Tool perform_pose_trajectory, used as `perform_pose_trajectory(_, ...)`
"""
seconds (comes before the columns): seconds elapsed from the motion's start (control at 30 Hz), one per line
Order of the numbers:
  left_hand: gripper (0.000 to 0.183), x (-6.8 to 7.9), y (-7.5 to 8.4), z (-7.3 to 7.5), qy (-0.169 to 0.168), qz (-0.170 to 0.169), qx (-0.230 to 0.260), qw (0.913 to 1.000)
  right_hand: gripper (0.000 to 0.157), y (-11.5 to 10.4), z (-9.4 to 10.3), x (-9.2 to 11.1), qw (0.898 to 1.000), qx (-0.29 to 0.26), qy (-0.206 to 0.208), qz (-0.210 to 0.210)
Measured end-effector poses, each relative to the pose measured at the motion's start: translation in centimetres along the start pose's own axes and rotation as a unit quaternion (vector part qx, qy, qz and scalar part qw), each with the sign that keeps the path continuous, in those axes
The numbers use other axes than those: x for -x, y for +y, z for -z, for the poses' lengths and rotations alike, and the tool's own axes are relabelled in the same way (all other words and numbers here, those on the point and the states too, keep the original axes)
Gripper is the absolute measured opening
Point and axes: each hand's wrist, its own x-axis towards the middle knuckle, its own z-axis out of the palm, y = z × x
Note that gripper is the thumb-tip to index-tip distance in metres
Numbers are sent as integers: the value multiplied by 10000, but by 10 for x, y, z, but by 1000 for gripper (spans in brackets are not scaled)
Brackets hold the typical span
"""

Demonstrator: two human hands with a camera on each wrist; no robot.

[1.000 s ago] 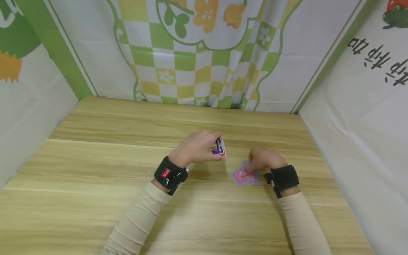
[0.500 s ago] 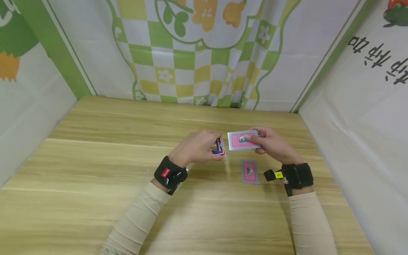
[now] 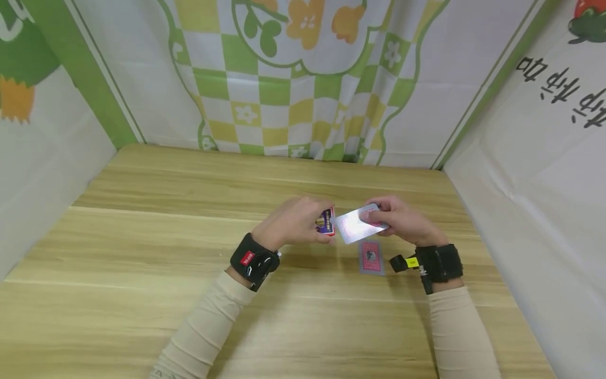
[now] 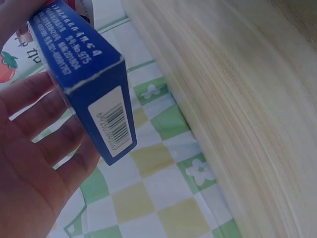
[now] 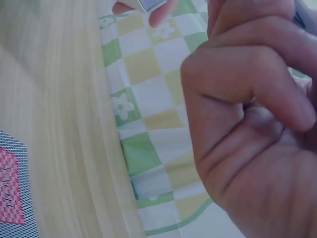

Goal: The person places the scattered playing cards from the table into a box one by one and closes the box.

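backdrop (image 3: 303,79): a white cloth printed with green and yellow checks and flowers is hanging behind the table and is showing in both wrist views too.
table (image 3: 142,252): pale wood-grain boards are running left to right; both forearms in beige sleeves are reaching over the near edge.
left hand (image 3: 293,223): it is hovering above the middle of the table, its grip curling round the card box, with a black wrist strap behind it.
right hand (image 3: 402,218): it is hovering just to the right of the left hand, its grip pinching the held card by the right end between thumb and fingers; a black strap with a yellow tag is sitting on the wrist.
card box (image 4: 89,79): blue with white print and a barcode on its narrow side, it is sitting in the left hand's fingers; the head view is showing its end, blue and red, poking out toward the right hand.
held card (image 3: 355,223): it is tilting above the table with its left end close to the card box, glare washing out most of the red back pattern.
lying card (image 3: 371,258): face down, red back with a grey border, it is lying flat on the table just below the held card and near the right wrist.
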Motion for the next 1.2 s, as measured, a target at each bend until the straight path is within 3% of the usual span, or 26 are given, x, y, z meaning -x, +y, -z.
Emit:
perform_pose_trajectory(0.2,70,-1,2,0,-47,-177,109,9998,27,3,-4,-4,9988,465,118,-139)
perform_pose_trajectory(0.43,77,-1,2,2,-131,-95,191,9997,22,0,-6,-4,9986,474,202,-112)
perform_pose_trajectory(0.8,80,-1,1,3,-292,-289,444,9982,22,2,-4,-5,9979,444,428,-174)
perform_pose_trajectory(1.0,75,-1,1,2,-198,-234,674,9973,25,-3,-10,-7,9959,331,826,-130)
perform_pose_trajectory(1.2,66,-2,0,2,41,-64,559,9984,24,-10,-23,-9,9937,392,1040,114)
